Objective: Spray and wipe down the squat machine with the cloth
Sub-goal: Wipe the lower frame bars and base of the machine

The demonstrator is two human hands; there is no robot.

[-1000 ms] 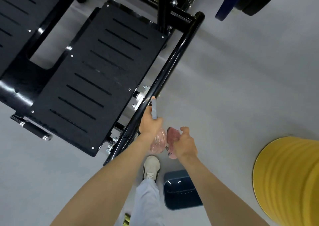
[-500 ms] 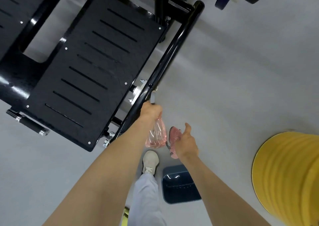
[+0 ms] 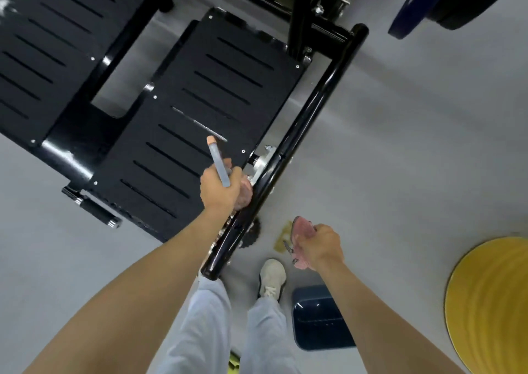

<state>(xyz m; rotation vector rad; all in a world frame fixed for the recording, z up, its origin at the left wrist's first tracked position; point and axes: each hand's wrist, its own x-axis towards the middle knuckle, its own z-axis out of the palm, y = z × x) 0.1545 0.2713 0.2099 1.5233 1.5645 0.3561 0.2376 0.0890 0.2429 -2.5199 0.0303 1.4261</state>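
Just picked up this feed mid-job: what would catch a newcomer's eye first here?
The left hand holds a pink spray bottle, its grey nozzle pointing over the black slotted footplate of the squat machine. The right hand clutches a pink cloth above the grey floor, and a bright yellow drum fills the lower right corner.

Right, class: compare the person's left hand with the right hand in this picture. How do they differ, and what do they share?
The left hand grips the spray bottle; the right hand grips the pink cloth. The left hand is by the machine's footplate, nozzle aimed at it; the right hand is off the machine, over the grey floor. The left hand reaches farther forward than the right hand. Both curl round a cleaning tool.
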